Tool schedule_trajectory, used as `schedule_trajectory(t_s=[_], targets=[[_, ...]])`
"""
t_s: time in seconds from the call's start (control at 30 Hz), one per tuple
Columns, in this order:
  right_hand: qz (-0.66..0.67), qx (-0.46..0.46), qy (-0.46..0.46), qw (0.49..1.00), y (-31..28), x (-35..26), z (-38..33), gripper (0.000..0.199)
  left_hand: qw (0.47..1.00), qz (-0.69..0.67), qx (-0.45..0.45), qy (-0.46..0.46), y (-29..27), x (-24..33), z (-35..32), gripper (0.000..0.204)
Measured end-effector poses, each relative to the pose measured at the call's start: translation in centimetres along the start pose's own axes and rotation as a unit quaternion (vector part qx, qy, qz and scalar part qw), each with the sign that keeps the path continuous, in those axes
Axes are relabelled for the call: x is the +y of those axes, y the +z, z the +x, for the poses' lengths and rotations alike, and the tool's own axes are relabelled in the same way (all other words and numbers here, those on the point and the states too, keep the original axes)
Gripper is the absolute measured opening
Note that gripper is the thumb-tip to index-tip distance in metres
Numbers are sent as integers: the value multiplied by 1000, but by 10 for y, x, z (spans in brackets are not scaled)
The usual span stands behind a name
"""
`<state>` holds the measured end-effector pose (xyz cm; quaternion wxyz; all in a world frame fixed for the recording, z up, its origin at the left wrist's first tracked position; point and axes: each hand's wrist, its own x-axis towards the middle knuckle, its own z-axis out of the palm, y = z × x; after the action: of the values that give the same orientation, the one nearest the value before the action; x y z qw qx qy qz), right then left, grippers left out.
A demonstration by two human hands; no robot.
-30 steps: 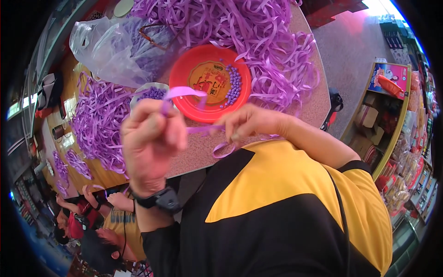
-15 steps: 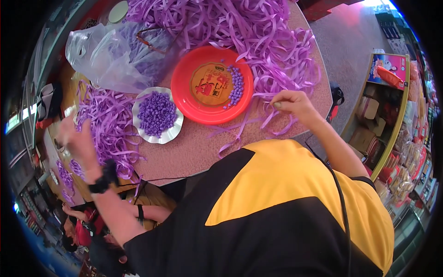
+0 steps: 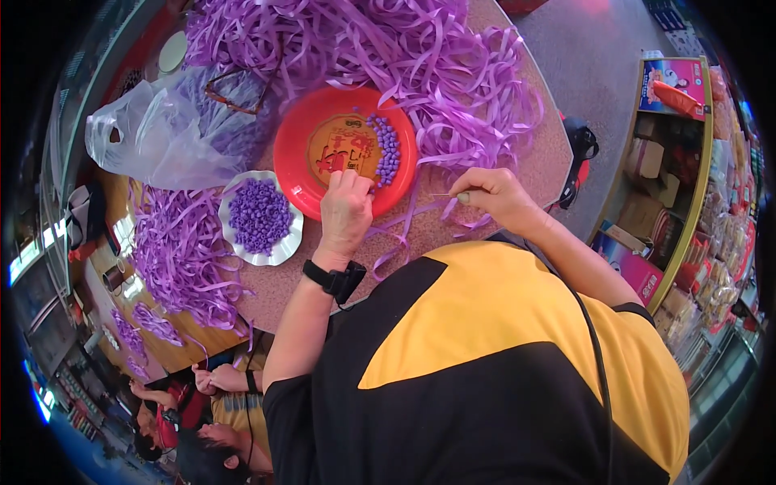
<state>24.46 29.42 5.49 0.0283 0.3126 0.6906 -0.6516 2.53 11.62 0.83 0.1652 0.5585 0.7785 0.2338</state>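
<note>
My left hand [image 3: 346, 208] reaches over the near part of the red plate [image 3: 288, 162], its fingers curled together and pointing down. Whatever those fingertips may grip is hidden. Small purple beads [image 3: 390, 153] lie along the plate's right side, close to that hand. To the right of the plate, my right hand [image 3: 495, 196] pinches a thin needle [image 3: 440, 195] that points left. Purple ribbon [image 3: 408, 214] trails over the table below the needle. A white scalloped dish [image 3: 284, 248] full of purple beads [image 3: 260, 217] stands left of my left hand.
Heaped purple ribbon [image 3: 477, 89] covers the table's far side, with more ribbon [image 3: 174, 246] at the left. Glasses [image 3: 234, 103] rest by a clear plastic bag [image 3: 149, 133]. Other people [image 3: 222, 440] sit at lower left. A shelf of goods [image 3: 659, 182] stands at right.
My left hand has swung right from above the left ribbon pile to the red plate, and its fingers have closed. My right hand has shifted slightly left. The whole view has shifted a little.
</note>
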Motion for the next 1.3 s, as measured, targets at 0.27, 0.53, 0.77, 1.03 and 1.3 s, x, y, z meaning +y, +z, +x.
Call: schedule_trajectory(t_s=[0.27,0.53,0.77,1.03,1.3], targets=[[-5,-16,-31,999,3,-6,7,15,999,1,40,15,8,-1,0,14],[-146,19,-141,979,25,-17,32,14,973,-204,84,-65,-12,30,-12,12],[-235,-25,-168,957,37,-25,40,16,964,-226,124,-64,-16,43,-20,16],[-292,-70,-161,940,45,-24,42,21,963,-230,123,-61,-17,45,-31,13],[-274,-76,-165,944,55,-26,44,17,905,-378,108,-163,-12,42,-46,11]])
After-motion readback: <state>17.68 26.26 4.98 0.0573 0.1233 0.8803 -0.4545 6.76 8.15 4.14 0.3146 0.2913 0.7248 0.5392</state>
